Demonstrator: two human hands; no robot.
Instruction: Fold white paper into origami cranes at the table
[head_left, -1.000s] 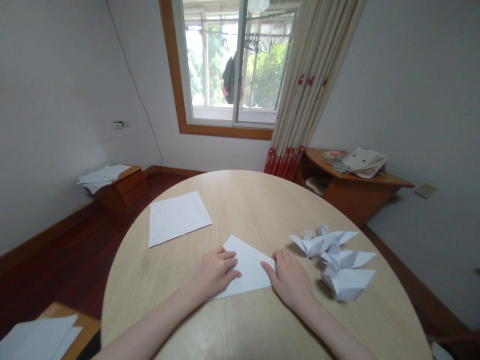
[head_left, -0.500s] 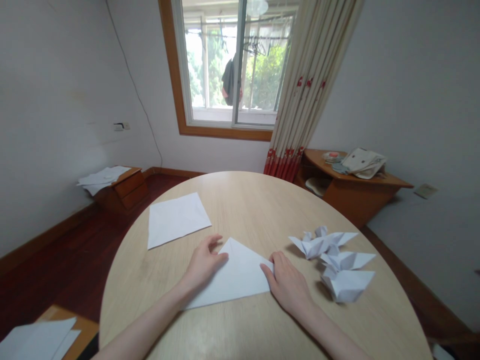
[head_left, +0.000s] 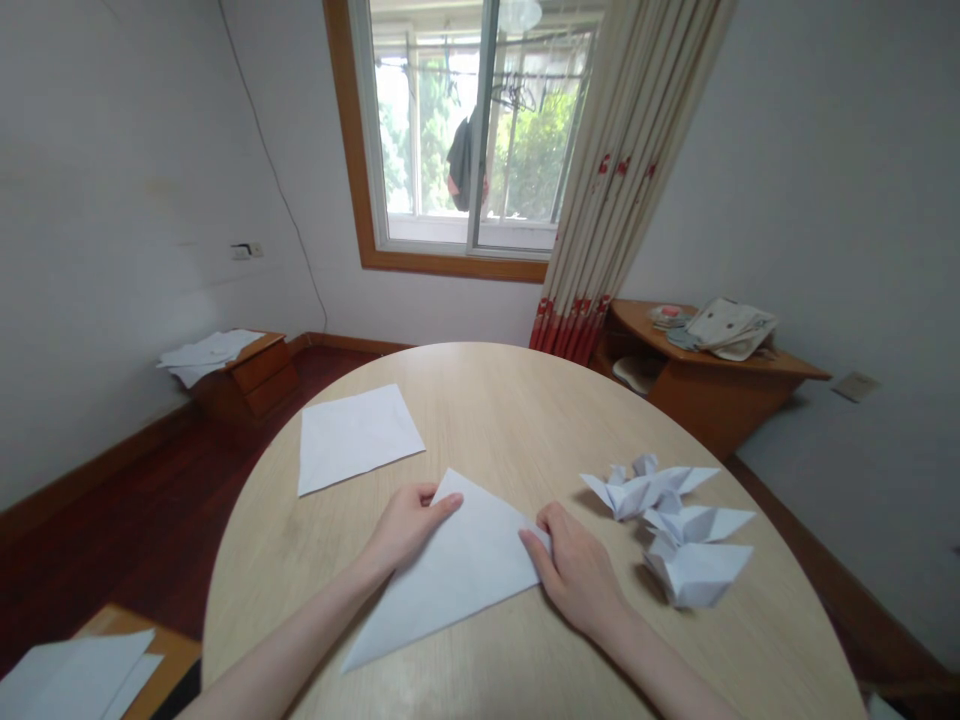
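Observation:
A white sheet of paper (head_left: 457,560), folded into a triangle, lies on the round wooden table in front of me. Its upper corner sits between the thumb and fingers of my left hand (head_left: 411,522), the thumb on top. My right hand (head_left: 577,565) pinches the right corner, thumb over the paper and fingers curled at the edge. The long lower edge slants down to a point at the lower left. To the right of my right hand stand several folded paper figures (head_left: 694,570), close together.
A flat white sheet (head_left: 360,440) lies at the table's (head_left: 480,375) far left. Loose paper (head_left: 75,675) rests on a wooden surface at the lower left. Behind are a small cabinet (head_left: 262,380) with papers, a corner desk (head_left: 720,390) with a cloth bag, and a curtain (head_left: 600,200).
The folded paper has turned, its left point swinging down towards me. My left hand has closed its thumb and fingers on the upper corner. My right hand has stayed at the right corner.

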